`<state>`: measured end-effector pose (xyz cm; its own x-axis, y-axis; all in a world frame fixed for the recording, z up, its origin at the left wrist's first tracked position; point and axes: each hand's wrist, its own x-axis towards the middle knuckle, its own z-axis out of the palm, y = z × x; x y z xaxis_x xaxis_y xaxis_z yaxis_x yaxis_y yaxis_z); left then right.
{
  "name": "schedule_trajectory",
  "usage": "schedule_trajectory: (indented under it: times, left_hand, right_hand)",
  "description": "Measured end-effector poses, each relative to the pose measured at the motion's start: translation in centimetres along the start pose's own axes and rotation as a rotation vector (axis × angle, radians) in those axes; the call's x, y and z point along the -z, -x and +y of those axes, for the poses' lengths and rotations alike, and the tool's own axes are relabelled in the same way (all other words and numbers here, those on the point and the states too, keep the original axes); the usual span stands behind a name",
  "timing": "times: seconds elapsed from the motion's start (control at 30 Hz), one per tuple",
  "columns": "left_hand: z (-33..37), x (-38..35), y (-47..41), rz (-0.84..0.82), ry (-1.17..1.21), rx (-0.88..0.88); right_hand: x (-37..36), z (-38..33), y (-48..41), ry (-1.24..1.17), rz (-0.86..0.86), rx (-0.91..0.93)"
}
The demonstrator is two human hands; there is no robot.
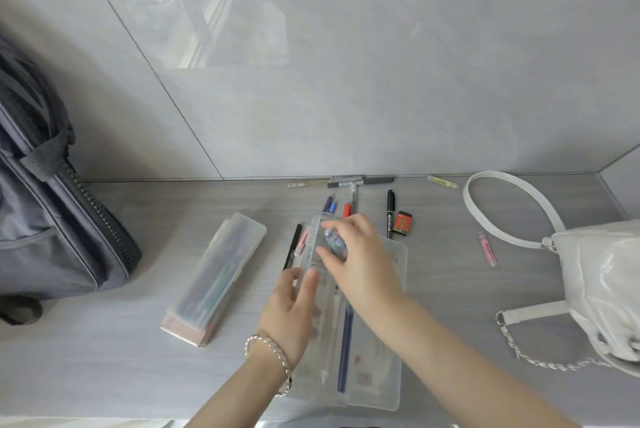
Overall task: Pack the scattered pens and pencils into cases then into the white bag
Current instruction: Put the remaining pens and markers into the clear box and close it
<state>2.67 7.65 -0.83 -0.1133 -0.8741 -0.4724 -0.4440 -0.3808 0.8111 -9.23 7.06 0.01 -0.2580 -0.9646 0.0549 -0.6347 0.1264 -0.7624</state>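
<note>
An open clear plastic case (384,358) lies in front of me with a dark blue pen (344,351) inside. My left hand (289,309) holds the case's raised lid (313,244) at its left edge. My right hand (360,254) is closed on a small bluish item (335,242) above the case. A second clear case (216,275), closed and full of pens, lies to the left. Loose pens lie beyond: a black marker (390,212), a black pen (292,247), blue (330,204) and red (347,210) pens. The white bag (602,289) sits at the right.
A grey backpack (52,219) stands at the left against the tiled wall. Grey and clear pens (360,181) lie along the wall, with a yellow-green tube (442,181), a red and black eraser (403,221) and a pink tube (487,249). The bag's strap (502,216) loops over the counter.
</note>
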Motion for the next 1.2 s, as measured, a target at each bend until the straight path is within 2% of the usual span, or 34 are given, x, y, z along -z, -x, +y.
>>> schedule_trajectory:
  times: [0.23, 0.4, 0.47, 0.6, 0.67, 0.73, 0.8, 0.93, 1.0, 1.1, 1.2]
  left_hand:
    - [-0.5, -0.7, 0.6, -0.021, -0.024, 0.025]
    - [-1.0, -0.8, 0.4, -0.011, -0.131, -0.041]
    - [-1.1, -0.9, 0.3, 0.0, -0.146, -0.052]
    - [-0.6, -1.1, 0.2, -0.02, -0.111, -0.063]
    - [-0.5, -1.4, 0.3, -0.034, -0.132, -0.071]
    - [-0.2, -1.7, 0.4, -0.052, -0.122, -0.068]
    - [0.0, -2.0, 0.8, -0.076, -0.104, -0.066]
    - [0.2, -2.5, 1.2, -0.088, -0.025, -0.033]
    - [0.1, -2.6, 1.2, -0.088, -0.008, -0.018]
    - [0.2, -3.0, 0.7, -0.106, -0.02, -0.002]
    - [0.6, -2.8, -0.5, -0.095, -0.03, 0.028]
  right_hand:
    - [0.5, 0.6, -0.8, 0.006, 0.098, -0.139]
    - [0.6, 0.8, -0.6, 0.138, -0.039, -0.102]
    - [0.8, 0.9, -0.6, 0.038, 0.011, -0.119]
    - [1.2, 0.5, -0.9, -0.396, 0.145, -0.196]
    - [1.2, 0.4, -0.8, -0.457, 0.203, -0.162]
    - [1.0, 0.3, -0.7, -0.415, 0.27, -0.09]
    - [0.6, 0.3, -0.4, -0.318, 0.254, -0.066]
    - [0.3, 1.0, -0.1, 0.125, 0.231, -0.066]
    - [0.3, 1.4, 0.0, 0.281, 0.148, -0.015]
    - [1.2, 3.3, -0.5, 0.189, 0.094, 0.008]
    - [3.7, 6.9, -1.5, 0.086, 0.29, -0.097]
